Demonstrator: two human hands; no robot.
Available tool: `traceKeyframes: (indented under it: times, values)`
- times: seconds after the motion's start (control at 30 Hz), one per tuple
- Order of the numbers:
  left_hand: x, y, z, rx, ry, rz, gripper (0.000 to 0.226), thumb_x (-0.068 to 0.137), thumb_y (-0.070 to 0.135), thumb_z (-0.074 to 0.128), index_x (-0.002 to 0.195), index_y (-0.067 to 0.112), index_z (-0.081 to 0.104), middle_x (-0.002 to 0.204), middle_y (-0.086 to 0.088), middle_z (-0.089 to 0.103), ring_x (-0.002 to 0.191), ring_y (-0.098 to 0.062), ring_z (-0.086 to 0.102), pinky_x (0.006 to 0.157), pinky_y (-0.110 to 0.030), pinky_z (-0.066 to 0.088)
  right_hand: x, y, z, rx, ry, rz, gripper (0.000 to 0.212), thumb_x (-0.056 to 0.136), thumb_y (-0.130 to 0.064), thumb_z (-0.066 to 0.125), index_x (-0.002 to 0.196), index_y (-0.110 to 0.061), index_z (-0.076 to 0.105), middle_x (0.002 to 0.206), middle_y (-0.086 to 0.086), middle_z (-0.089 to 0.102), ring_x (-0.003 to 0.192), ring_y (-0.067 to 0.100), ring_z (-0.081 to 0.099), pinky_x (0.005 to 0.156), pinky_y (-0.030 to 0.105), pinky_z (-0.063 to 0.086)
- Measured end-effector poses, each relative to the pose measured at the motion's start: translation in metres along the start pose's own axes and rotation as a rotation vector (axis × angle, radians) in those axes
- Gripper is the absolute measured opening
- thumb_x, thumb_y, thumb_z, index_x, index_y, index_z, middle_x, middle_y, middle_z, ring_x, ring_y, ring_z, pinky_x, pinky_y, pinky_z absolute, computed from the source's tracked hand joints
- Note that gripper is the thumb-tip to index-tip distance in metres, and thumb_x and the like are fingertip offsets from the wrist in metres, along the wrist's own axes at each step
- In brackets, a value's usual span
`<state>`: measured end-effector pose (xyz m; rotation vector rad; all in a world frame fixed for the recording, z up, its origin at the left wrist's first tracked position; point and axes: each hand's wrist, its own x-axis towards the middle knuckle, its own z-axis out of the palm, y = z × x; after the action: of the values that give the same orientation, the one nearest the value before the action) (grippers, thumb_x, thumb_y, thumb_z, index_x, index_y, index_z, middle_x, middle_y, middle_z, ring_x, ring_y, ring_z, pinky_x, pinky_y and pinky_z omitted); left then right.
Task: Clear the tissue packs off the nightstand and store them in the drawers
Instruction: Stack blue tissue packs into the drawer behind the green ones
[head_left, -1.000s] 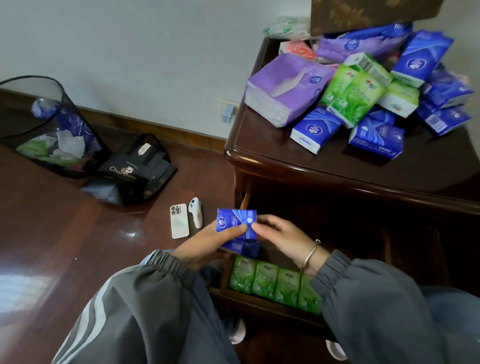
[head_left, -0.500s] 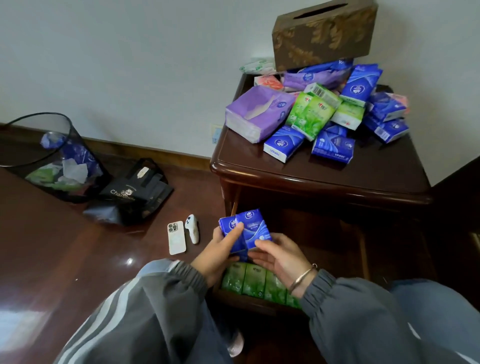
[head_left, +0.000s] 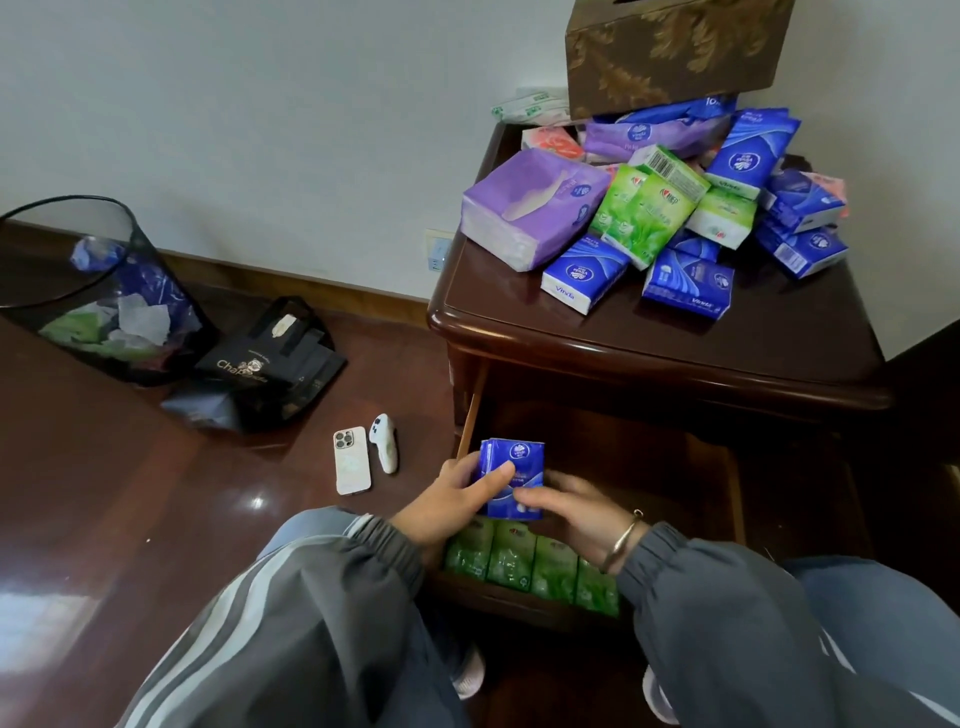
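- Left hand (head_left: 452, 499) & right hand (head_left: 576, 512) grip blue packs (head_left: 514, 467) btwn them; vs 0.5 s ago packs are lower & upright, not tilted.
- Packs sit just behind green row (head_left: 519, 558) in drawer (head_left: 519, 605): nearly stowed.
- Pile (head_left: 649, 218) on bench (head_left: 649, 343), up-right of hands, still waits.

Tissue packs (head_left: 649, 218) lie heaped on the nightstand (head_left: 675, 343), a tissue box (head_left: 670, 57) apparently atop those at the back, while the open drawer (head_left: 519, 605) below holds a row of packs (head_left: 530, 561) along its front, and a phone (head_left: 352, 461) lies on the floor to its left.
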<state>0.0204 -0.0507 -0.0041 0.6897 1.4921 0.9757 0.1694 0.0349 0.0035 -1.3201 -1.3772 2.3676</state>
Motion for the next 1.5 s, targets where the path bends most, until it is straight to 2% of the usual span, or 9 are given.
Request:
traceKeyframes:
  times: [0.17, 0.3, 0.53, 0.67, 0.8, 0.93, 1.27, 1.4, 1.5]
  values:
    - [0.024, -0.016, -0.025, 0.26, 0.477, -0.15, 0.057, 0.095, 0.042, 0.054, 0.142, 0.011, 0.044, 0.145, -0.014, 0.039, 0.139, -0.026, 0.034, 0.117, -0.035, 0.023, 0.024, 0.018, -0.038, 0.068, 0.261, 0.144, 0.015, 0.084, -0.017, 0.064, 0.099, -0.016, 0.065, 0.094, 0.0, 0.066, 0.086, 0.013, 0.058, 0.068, 0.026, 0.044]
    - [0.028, -0.026, -0.017, 0.311, 0.317, -0.232, 0.018, 0.098, 0.034, 0.049, 0.089, 0.022, 0.059, 0.105, -0.006, 0.06, 0.11, -0.023, 0.057, 0.089, -0.029, 0.039, 0.05, 0.034, -0.042, -0.19, 0.372, 0.184, 0.005, 0.085, -0.013, 0.065, 0.089, -0.014, 0.064, 0.091, 0.001, 0.062, 0.073, 0.008, 0.054, 0.061, 0.019, 0.047]
    - [0.032, -0.027, -0.016, 0.35, 0.334, -0.196, 0.039, 0.098, 0.035, 0.047, 0.125, 0.011, 0.06, 0.119, -0.006, 0.066, 0.112, -0.022, 0.059, 0.087, -0.027, 0.04, 0.09, 0.037, -0.036, -0.604, 0.41, 0.324, 0.08, 0.077, -0.023, 0.069, 0.142, -0.006, 0.026, 0.126, 0.017, 0.057, 0.11, 0.031, 0.059, 0.089, 0.034, 0.049]
    - [0.033, -0.029, -0.014, 0.329, 0.352, -0.196, 0.039, 0.098, 0.037, 0.047, 0.125, 0.013, 0.06, 0.107, 0.001, 0.065, 0.101, -0.017, 0.058, 0.082, -0.026, 0.039, 0.094, 0.04, -0.033, -0.444, 0.406, 0.208, 0.057, 0.086, -0.012, 0.058, 0.139, -0.011, 0.037, 0.127, 0.015, 0.057, 0.103, 0.029, 0.062, 0.074, 0.031, 0.055]
    - [0.033, -0.029, -0.013, 0.324, 0.358, -0.191, 0.037, 0.097, 0.036, 0.048, 0.123, 0.013, 0.06, 0.106, 0.0, 0.066, 0.102, -0.018, 0.06, 0.086, -0.029, 0.043, 0.093, 0.047, -0.028, -0.402, 0.316, 0.23, 0.046, 0.091, -0.015, 0.054, 0.135, -0.007, 0.041, 0.125, 0.016, 0.058, 0.104, 0.031, 0.061, 0.092, 0.043, 0.05]
    - [0.033, -0.031, -0.014, 0.327, 0.36, -0.198, 0.039, 0.097, 0.037, 0.048, 0.126, 0.014, 0.059, 0.118, -0.003, 0.066, 0.11, -0.021, 0.059, 0.091, -0.03, 0.042, 0.097, 0.022, -0.036, -0.817, 0.348, 0.169, 0.057, 0.097, -0.042, 0.04, 0.144, -0.011, 0.031, 0.15, 0.011, 0.034, 0.137, 0.028, 0.035, 0.111, 0.035, 0.028]
    - [0.039, -0.035, -0.018, 0.273, 0.368, -0.225, 0.038, 0.098, 0.033, 0.046, 0.125, 0.012, 0.061, 0.122, -0.008, 0.066, 0.115, -0.023, 0.058, 0.101, -0.036, 0.044, 0.112, 0.012, -0.007, -0.872, 0.159, 0.155, 0.074, 0.088, -0.069, 0.017, 0.135, -0.021, 0.049, 0.143, 0.009, 0.046, 0.132, 0.029, 0.041, 0.112, 0.043, 0.029]
    - [0.038, -0.034, -0.019, 0.304, 0.368, -0.219, 0.036, 0.099, 0.03, 0.046, 0.124, 0.01, 0.062, 0.122, -0.009, 0.066, 0.115, -0.023, 0.058, 0.098, -0.032, 0.044, 0.082, 0.013, -0.011, -0.856, 0.198, 0.075, 0.055, 0.097, -0.054, 0.02, 0.141, -0.028, 0.039, 0.155, -0.005, 0.025, 0.145, 0.019, 0.015, 0.119, 0.044, 0.0]
    - [0.036, -0.031, -0.019, 0.359, 0.355, -0.218, 0.035, 0.099, 0.028, 0.045, 0.124, 0.009, 0.062, 0.124, -0.01, 0.065, 0.117, -0.024, 0.057, 0.098, -0.032, 0.043, 0.045, 0.008, -0.008, -0.851, 0.154, -0.057, 0.049, 0.101, -0.039, 0.022, 0.142, -0.017, 0.039, 0.156, -0.001, 0.024, 0.146, 0.013, 0.01, 0.118, 0.034, 0.003]
